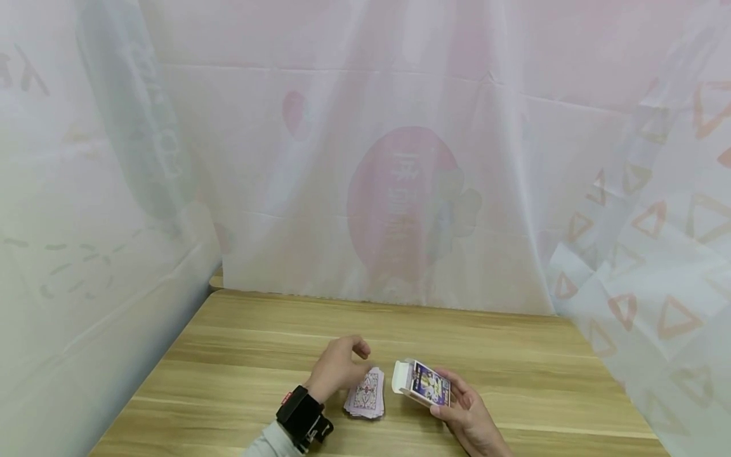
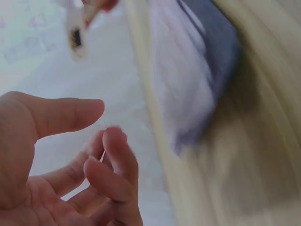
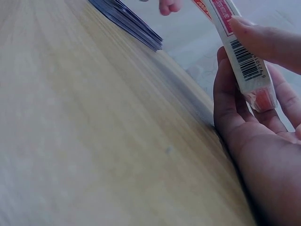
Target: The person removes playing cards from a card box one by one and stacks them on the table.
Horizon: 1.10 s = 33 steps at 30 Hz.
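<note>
A loosely squared stack of playing cards (image 1: 366, 395) lies on the wooden table, its top card showing an ornate patterned back. Over the stack's upper left edge is my left hand (image 1: 338, 365), with nothing between its thumb and loosely bent fingers (image 2: 120, 160). To the right of the stack, my right hand (image 1: 471, 419) grips a small card box (image 1: 432, 384) with a blue, pictured front. The box is tilted, and its white end flap (image 1: 401, 377) stands open toward the stack. A barcode (image 3: 245, 61) shows on the box's narrow side under the right thumb.
The light wood table (image 1: 257, 343) is bordered by a pale printed curtain (image 1: 274, 241) at the back. Similar sheets hang along the left and right sides. A black camera strap (image 1: 301, 416) is on the left wrist.
</note>
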Each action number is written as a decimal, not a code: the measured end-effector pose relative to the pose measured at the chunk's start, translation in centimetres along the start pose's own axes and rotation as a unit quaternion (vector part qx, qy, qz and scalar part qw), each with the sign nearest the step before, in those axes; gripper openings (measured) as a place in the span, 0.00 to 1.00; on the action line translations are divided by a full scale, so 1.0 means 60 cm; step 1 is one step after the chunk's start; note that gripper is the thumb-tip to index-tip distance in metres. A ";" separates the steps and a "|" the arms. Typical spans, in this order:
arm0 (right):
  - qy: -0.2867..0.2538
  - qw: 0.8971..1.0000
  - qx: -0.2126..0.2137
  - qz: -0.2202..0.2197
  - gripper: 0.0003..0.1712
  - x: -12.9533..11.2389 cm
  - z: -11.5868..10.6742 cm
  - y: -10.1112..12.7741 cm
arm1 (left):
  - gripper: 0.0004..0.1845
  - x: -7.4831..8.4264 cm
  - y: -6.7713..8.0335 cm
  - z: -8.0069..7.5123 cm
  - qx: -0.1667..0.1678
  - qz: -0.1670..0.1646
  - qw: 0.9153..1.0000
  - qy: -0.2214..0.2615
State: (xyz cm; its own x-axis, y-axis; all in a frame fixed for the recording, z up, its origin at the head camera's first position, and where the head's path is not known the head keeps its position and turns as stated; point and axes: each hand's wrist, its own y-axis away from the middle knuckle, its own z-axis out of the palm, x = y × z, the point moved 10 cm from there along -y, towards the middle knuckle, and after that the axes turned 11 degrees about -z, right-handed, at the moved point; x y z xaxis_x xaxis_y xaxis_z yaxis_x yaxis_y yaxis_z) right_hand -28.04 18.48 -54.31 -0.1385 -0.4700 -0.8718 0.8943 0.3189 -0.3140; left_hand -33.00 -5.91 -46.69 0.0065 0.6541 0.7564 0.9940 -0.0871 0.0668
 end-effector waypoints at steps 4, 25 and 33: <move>-0.003 1.000 -0.001 -0.005 0.42 -0.003 0.001 -0.002 | 0.12 0.019 0.007 0.009 -0.012 0.013 0.999 0.039; -0.004 1.000 -0.014 -0.009 0.41 -0.003 0.010 -0.002 | 0.07 0.060 0.041 0.091 -0.104 0.062 0.990 0.074; -0.008 1.000 -0.019 -0.013 0.41 -0.004 0.010 -0.001 | 0.08 0.050 0.042 0.101 -0.120 0.046 0.989 0.070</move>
State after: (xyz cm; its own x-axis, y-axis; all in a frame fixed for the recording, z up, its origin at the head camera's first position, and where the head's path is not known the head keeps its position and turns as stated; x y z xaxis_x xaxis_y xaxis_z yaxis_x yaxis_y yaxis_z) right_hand -27.80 18.08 -53.84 -0.1540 -0.4919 -0.8569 0.8740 0.3368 -0.3504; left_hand -29.79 0.42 -48.19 0.0640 0.5261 0.8480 0.9354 -0.3278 0.1328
